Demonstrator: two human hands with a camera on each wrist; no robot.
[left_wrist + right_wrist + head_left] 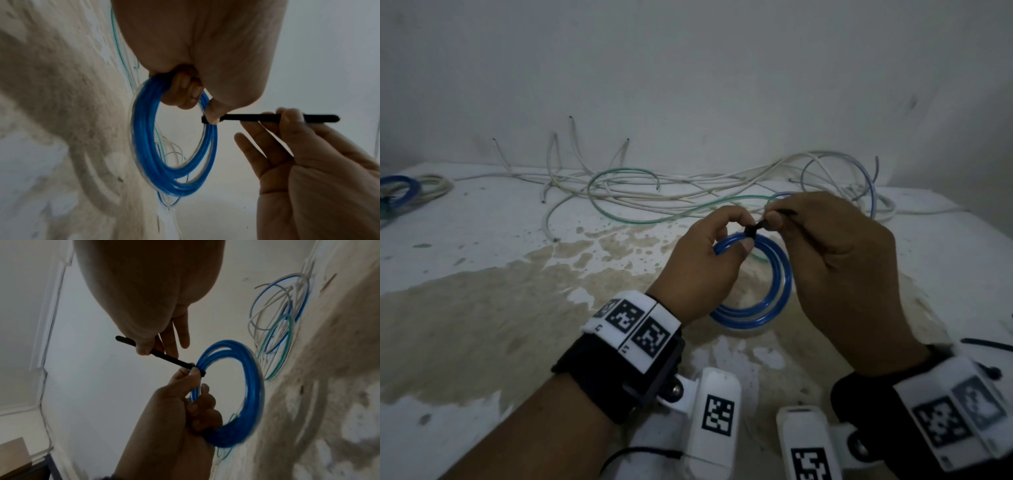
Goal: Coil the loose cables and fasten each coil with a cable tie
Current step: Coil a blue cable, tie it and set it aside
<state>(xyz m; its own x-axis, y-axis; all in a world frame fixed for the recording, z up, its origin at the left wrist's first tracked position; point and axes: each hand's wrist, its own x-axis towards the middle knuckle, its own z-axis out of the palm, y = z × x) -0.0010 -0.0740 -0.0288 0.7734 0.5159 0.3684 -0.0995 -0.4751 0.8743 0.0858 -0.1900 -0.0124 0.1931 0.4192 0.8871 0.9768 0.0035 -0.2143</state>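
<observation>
1. Far to the left of my left hand (pixel 700 263), at the surface's edge, I see two tied coils (pixel 404 192), one blue, one white, lying side by side.
2. My left hand grips the blue coil (pixel 774 291); fingers curl through the ring, and the thumb presses where the black band crosses it. The ring hangs between my two hands, above the stained surface (pixel 482 308).
3. The cable tie (pixel 252 117) is looped round the coil just under the left thumb, its tail running straight across to the right hand.
4. My right hand (pixel 842 274) pinches that tail between thumb and forefinger; the other fingers stand loosely straight, apart from the strap. The tip of the tie sticks out past the pinch.
5. Beyond both hands, against the wall, loose cables (pixel 688 192) lie tangled: white, green, one thin blue loop.
6. Right of my right wrist, a spare black tie (pixel 986 344) lies on the surface.
</observation>
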